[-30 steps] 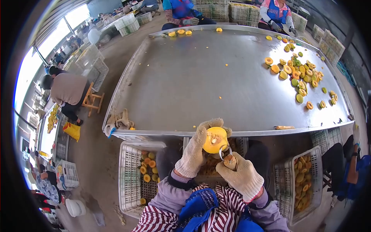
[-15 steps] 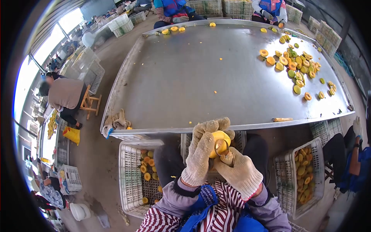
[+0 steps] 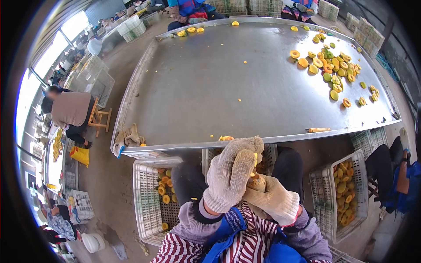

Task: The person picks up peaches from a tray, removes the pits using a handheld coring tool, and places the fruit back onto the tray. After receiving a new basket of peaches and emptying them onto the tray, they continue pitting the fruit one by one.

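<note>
My left hand [image 3: 232, 171], in a knitted glove, is wrapped round a yellow peach [image 3: 255, 159]; only a sliver of the fruit shows past the fingers. Just below it, my right hand [image 3: 276, 201], gloved too, is closed on a pitting knife [image 3: 258, 182], whose short handle end shows at the thumb. Its blade is hidden behind the left hand and the fruit. Both hands meet over my lap, close to the near edge of the metal table [image 3: 184, 92]. An orange piece of peach [image 3: 226, 138] lies on that edge beyond my left fingers.
Halved peaches [image 3: 335, 65] are heaped at the table's right. A wooden-handled tool [image 3: 318, 130] and spare gloves [image 3: 128, 136] lie along the near edge. Crates of fruit stand left [image 3: 147, 206] and right [image 3: 318, 201] of my legs. Other people sit around the table.
My left hand has turned and closed further over the peach, hiding the fruit and the curved blade seen before. An orange piece now shows on the table edge. The view has shifted slightly.
</note>
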Motion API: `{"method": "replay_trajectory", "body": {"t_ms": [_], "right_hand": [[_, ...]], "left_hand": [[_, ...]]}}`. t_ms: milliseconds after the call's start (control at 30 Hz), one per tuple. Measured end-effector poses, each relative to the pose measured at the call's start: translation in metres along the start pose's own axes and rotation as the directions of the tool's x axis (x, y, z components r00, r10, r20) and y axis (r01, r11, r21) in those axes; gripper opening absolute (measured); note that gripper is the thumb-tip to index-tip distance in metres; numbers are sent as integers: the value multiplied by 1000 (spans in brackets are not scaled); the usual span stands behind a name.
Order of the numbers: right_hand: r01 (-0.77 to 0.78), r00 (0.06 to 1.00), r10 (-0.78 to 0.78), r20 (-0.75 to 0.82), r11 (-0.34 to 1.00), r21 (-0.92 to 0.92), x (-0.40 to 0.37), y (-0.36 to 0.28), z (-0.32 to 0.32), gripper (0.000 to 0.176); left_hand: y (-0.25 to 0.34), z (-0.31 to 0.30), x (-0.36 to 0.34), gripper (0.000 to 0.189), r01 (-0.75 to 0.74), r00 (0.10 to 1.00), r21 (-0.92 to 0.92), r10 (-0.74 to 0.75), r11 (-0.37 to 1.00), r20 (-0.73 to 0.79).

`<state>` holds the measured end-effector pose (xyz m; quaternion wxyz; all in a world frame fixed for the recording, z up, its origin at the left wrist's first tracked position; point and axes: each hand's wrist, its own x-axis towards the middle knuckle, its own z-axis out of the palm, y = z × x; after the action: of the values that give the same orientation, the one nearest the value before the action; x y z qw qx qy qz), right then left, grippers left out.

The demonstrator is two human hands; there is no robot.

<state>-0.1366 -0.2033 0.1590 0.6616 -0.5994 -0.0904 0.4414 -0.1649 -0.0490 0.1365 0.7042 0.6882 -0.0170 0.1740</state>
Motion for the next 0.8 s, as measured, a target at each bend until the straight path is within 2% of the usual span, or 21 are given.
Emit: {"method": "replay_trajectory", "body": {"t_ms": [33,67,133,167,200,233,267,333,433,500,567,667,767,800], "right_hand": [[-123,992,123,40,992,-2,0,-2,-5,25],[-245,966,245,80,970,-8,-1,-3,-8,25],[-231,969,229,87,973,9,-2,-3,-8,26],[-216,973,212,95,976,26,-3,-3,-8,26],[-217,973,213,94,976,29,-4,-5,-8,26],[-233,966,222,131,970,74,-5,-7,-9,26],[-251,958,230,169,961,116,-7,-8,-10,26],[-264,949,234,210,956,130,-4,-2,-18,26],[-283,936,242,258,949,137,-4,5,-20,28],[-291,929,238,282,943,163,-6,2,-23,30],[-324,914,265,306,932,163,-2,6,-25,31],[-318,906,240,348,930,187,-1,11,-28,32],[-303,898,149,413,891,337,-7,26,-30,26],[-311,892,134,431,875,371,-7,24,-31,26]], "left_hand": [[3,-4,5,45,-1,996,79,-6,997,87],[6,-4,8,45,-1,996,77,-6,997,89],[13,-3,12,40,286,948,31,-288,958,137],[14,-3,12,40,286,948,31,-287,958,139],[14,-3,11,36,91,986,172,-113,981,121],[14,-3,10,31,-104,989,307,66,946,130],[13,-1,10,31,-101,989,305,63,947,134],[11,2,14,22,-338,941,412,304,846,148],[17,1,17,15,-385,923,471,316,794,222],[16,4,18,13,-445,895,436,381,782,231],[17,8,15,10,-159,986,554,103,817,132],[14,10,14,10,-250,968,517,214,818,129],[23,13,12,13,-462,874,619,444,636,197],[23,13,13,13,-475,866,612,459,632,198]]}}
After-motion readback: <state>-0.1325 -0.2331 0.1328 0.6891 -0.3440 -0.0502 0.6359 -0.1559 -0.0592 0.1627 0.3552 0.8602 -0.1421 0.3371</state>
